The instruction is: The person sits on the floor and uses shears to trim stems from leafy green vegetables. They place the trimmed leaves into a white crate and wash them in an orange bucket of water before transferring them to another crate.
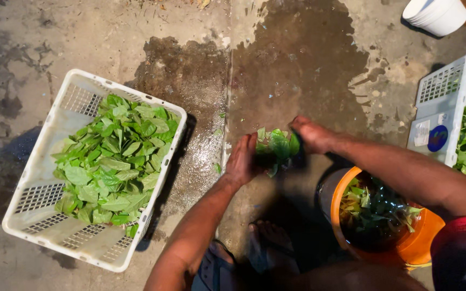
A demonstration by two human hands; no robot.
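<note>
A bunch of wet green leaves (276,145) is held between both my hands above the wet concrete floor. My left hand (242,160) presses against the bunch from the left, and my right hand (309,133) grips it from the right. Just below my right forearm stands an orange bucket (411,245) with water and more leaves floating in it. To the left lies a white plastic crate (39,202) with a heap of green leaves (115,160) in it.
A second white crate (446,91) full of leafy stems stands at the right edge. A white container (437,15) sits at the top right. The floor shows a dark wet patch (292,59). My bare foot (269,237) rests below my hands.
</note>
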